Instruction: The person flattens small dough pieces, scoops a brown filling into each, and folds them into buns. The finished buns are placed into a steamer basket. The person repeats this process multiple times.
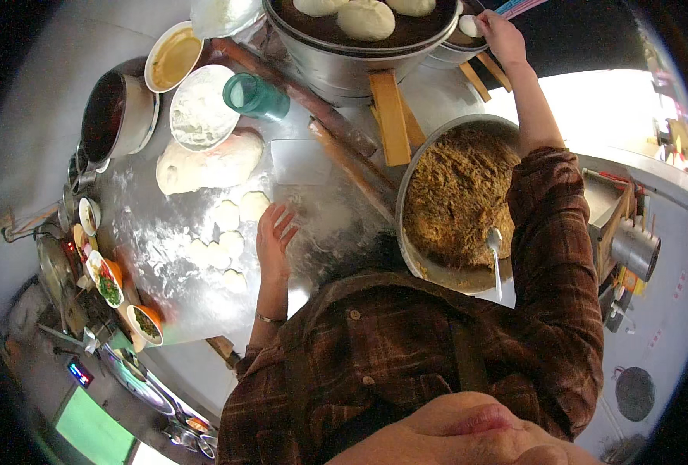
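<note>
My right hand (502, 39) reaches far to the upper right, fingertips closed on the edge of a small white rounded piece (470, 25). That piece is over a smaller round metal pot (445, 57); whether it rests there or is lifted is unclear. My left hand (275, 241) is empty, fingers apart, just above or on the floured metal worktop (164, 279). Beside its fingers lies a flattened dough piece (254, 206), with several more dough pieces (231, 244) to the left. A large dough slab (210, 165) lies behind them.
A wide metal basin of brown shredded filling (460, 197) holds a spoon (494, 250). Pale buns (366, 20) sit on a large metal pot (344, 67). Rolling pins (350, 165), a flour bowl (201, 110), a green jar (262, 99) and a dark-filled pot (120, 116) stand nearby.
</note>
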Tool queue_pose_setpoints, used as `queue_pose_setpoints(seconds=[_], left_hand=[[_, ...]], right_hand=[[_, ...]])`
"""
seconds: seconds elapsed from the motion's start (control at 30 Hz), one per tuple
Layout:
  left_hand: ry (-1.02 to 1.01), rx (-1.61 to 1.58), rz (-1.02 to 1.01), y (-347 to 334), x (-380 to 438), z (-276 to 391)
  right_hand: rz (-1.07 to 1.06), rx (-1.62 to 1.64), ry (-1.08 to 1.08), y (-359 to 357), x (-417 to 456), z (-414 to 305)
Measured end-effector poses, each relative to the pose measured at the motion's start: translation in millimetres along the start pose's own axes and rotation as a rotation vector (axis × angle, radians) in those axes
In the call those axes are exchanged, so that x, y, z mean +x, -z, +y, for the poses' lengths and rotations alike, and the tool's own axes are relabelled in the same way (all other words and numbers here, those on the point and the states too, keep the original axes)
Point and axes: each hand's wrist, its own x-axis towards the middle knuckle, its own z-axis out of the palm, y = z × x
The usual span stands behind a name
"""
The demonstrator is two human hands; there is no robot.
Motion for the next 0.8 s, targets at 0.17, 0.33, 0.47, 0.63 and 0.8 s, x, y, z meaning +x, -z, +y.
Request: queue_pose_setpoints(seconds=[0.17, 0.33, 0.47, 0.63, 0.8], left_hand=[[0.034, -0.002, 0.040, 9, 9, -12], [-0.013, 0.016, 0.098, 18, 8, -13], [-0.077, 0.051, 0.220, 50, 10, -13], [-0.309, 0.178, 0.477, 138, 2, -38], [-0.401, 0.564, 0.826, 228, -12, -89]], right_hand=[[-0.094, -0.133, -0.051, -9, 2, 2], [0.037, -0.120, -0.028, -2, -10, -13], [0.017, 0.009, -0.109, 17, -32, -18], [0.006, 0.260, 0.030, 28, -78, -9], [-0.056, 0.478, -0.142, 67, -157, -65]])
